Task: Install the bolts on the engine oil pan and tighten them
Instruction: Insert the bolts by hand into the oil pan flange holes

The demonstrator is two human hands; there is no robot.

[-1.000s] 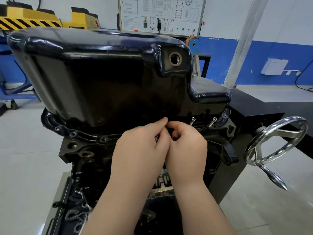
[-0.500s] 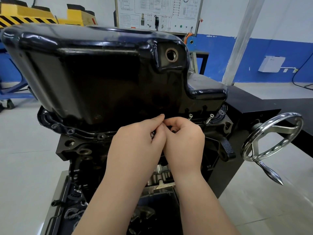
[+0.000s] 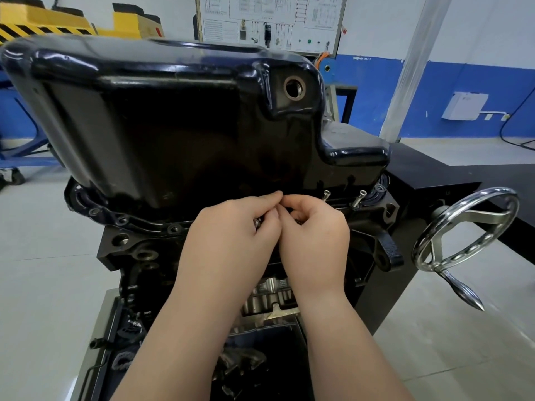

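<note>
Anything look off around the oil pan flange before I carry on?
Two bolts at the flange's right end stand proud with their shanks showing, not seated. The flange holes to the left are empty, and the drain hole in the oil pan has no plug. No damage or spill shows.

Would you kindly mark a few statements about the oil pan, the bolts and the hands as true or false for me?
1. Two bolts stand in the oil pan flange towards its right end. True.
2. A plug fills the drain hole. False: the hole is open.
3. The left hand and right hand meet at the near flange. True.
4. The right hand grips the handwheel. False: nothing touches the handwheel, which is off to the right.
5. The flange holes left of the hands hold bolts. False: they are empty.
</note>
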